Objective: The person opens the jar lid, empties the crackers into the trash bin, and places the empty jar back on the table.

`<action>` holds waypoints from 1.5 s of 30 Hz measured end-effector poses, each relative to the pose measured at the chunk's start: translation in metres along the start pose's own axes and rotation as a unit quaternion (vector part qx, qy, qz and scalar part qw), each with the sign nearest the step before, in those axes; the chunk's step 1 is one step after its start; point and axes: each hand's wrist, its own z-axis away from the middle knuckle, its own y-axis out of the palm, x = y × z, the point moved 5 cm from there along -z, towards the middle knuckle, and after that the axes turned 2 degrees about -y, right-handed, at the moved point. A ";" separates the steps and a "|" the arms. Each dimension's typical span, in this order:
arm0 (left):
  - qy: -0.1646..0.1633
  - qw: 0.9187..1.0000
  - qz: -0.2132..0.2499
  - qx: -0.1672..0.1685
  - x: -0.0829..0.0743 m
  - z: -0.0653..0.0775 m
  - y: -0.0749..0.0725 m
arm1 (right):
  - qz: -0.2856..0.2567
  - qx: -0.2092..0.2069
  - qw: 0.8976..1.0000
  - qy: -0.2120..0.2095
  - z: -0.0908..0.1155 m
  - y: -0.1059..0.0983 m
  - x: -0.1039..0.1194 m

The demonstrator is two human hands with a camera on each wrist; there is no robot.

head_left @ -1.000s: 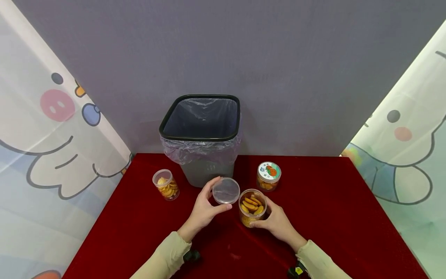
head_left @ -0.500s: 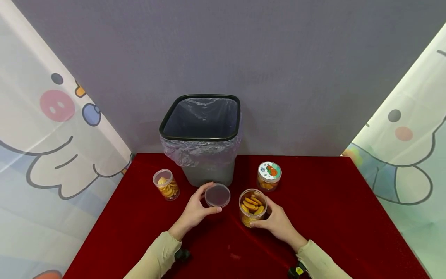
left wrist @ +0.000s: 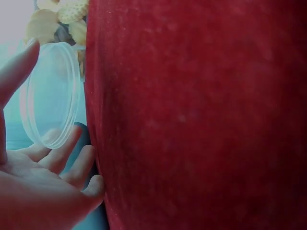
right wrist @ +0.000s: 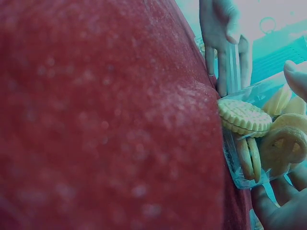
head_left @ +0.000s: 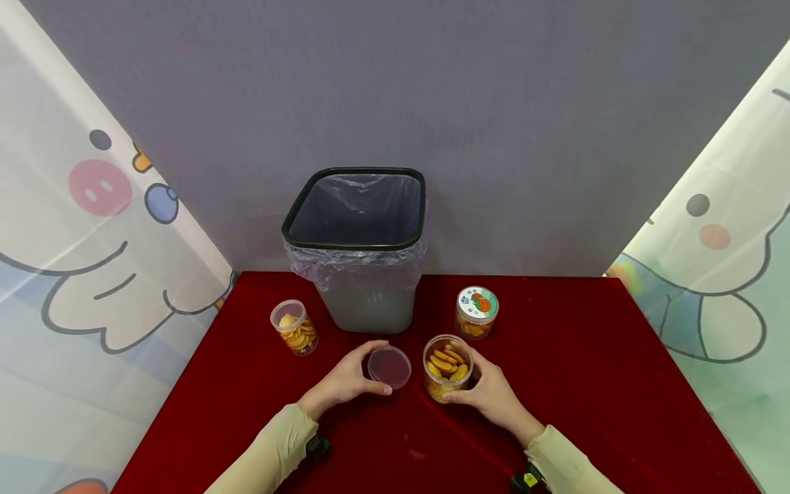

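Observation:
My left hand [head_left: 347, 379] pinches a clear round plastic lid [head_left: 390, 367] by its edge, low over the red cloth. In the left wrist view the lid [left wrist: 53, 96] stands between thumb and fingers. My right hand [head_left: 494, 398] grips a clear lidless jar [head_left: 446, 390] from its right side, thumb toward the front. Cookies fill the jar; the right wrist view shows a ridged sandwich cookie [right wrist: 244, 115] through the wall. Lid and jar are apart, with a narrow strip of cloth between them.
Behind the hands stands a grey trash bin [head_left: 370, 302] with a black rim and clear liner. A jar of yellow cookies [head_left: 296, 334] is at its left. Right of the bin sits a jar with an orange-printed lid [head_left: 477, 304]. Red cloth [head_left: 586, 384] covers the table.
My left hand has drawn the lid left, away from the jar, and then lowered it nearer the cloth. The right hand and its jar have stayed in place.

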 end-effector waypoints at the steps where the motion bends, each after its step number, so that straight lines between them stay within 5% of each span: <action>1: 0.001 1.000 -0.004 0.004 0.001 0.000 0.000 | 0.000 0.000 1.000 0.000 0.000 0.000 0.000; 13: 0.003 0.998 -0.061 0.023 0.001 0.002 0.002 | 0.006 -0.002 1.000 0.006 0.001 0.000 0.000; 27: 0.008 0.999 -0.031 0.025 -0.004 0.005 0.000 | 0.005 -0.003 1.000 0.002 0.002 0.000 -0.001; 38: 0.058 0.998 0.021 0.008 -0.022 0.010 -0.019 | 0.005 -0.003 1.000 0.001 0.002 0.000 0.000; 45: 0.097 0.995 0.009 -0.038 -0.041 0.021 -0.045 | 0.004 -0.003 1.000 0.001 0.000 0.000 0.000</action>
